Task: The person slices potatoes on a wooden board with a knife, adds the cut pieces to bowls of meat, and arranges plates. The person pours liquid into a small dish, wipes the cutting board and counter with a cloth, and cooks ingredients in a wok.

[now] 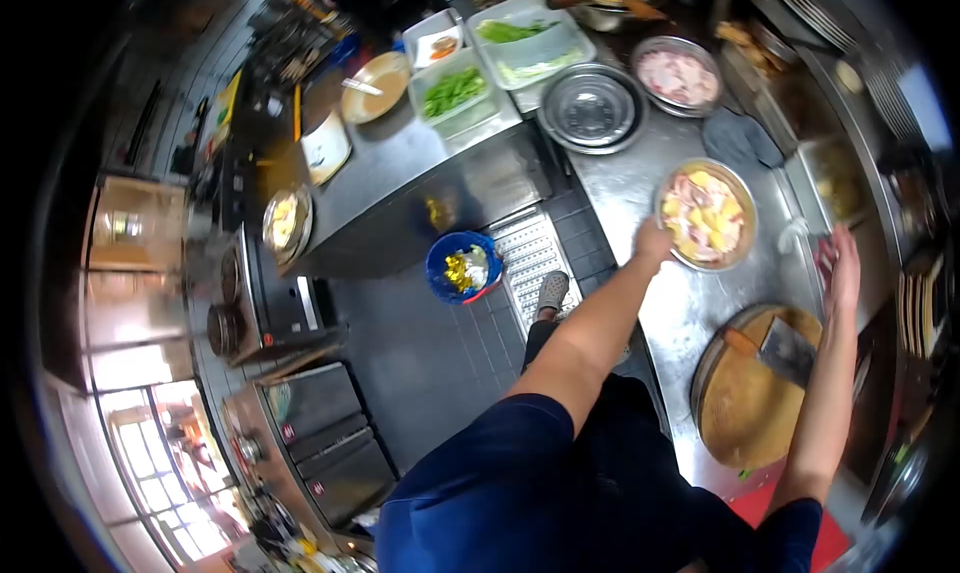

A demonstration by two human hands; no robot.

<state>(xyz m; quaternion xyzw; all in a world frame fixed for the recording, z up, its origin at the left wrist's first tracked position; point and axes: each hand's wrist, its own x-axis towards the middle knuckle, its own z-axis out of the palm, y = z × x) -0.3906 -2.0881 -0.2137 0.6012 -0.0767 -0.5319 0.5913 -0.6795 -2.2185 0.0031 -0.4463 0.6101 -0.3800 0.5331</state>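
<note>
My left hand grips the near left rim of a round metal bowl on the steel counter. Sliced pale pink meat and yellow pieces fill the bowl. To the right, my right hand is raised at the counter's back edge, fingers apart and nothing in it. A small white object, too blurred to name, lies between the bowl and that hand. Below the bowl, a cleaver with a wooden handle rests on a round wooden chopping board.
Farther up the counter are a grey cloth, a bowl of raw meat and stacked metal bowls. Tubs of cut greens stand on the counter opposite. A blue bin sits on the floor beside a drain grate.
</note>
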